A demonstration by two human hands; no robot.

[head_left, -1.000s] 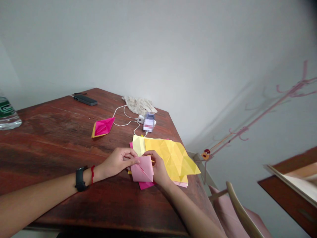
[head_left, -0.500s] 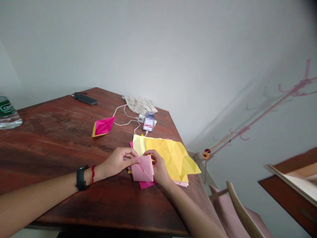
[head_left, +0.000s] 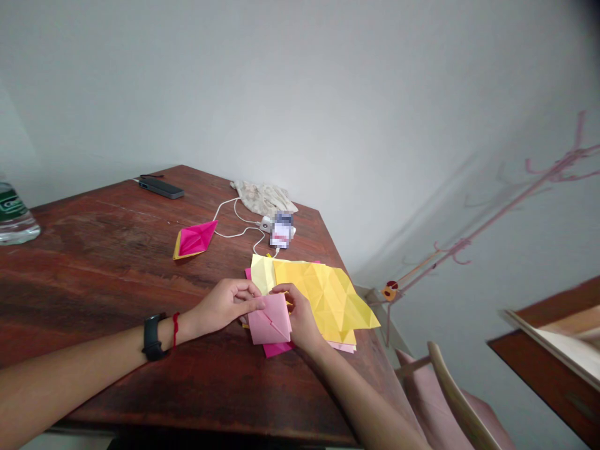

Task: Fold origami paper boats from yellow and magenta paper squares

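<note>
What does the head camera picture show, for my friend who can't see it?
Two hands, left hand and right hand, hold a light pink folded paper square over a dark brown wooden table. Creased yellow paper sheets lie beside it, and a bright pink folded paper diamond sits farther back.

Hands: my left hand and right hand have barely shifted on the pink folded paper.
View: dipped slightly.
</note>
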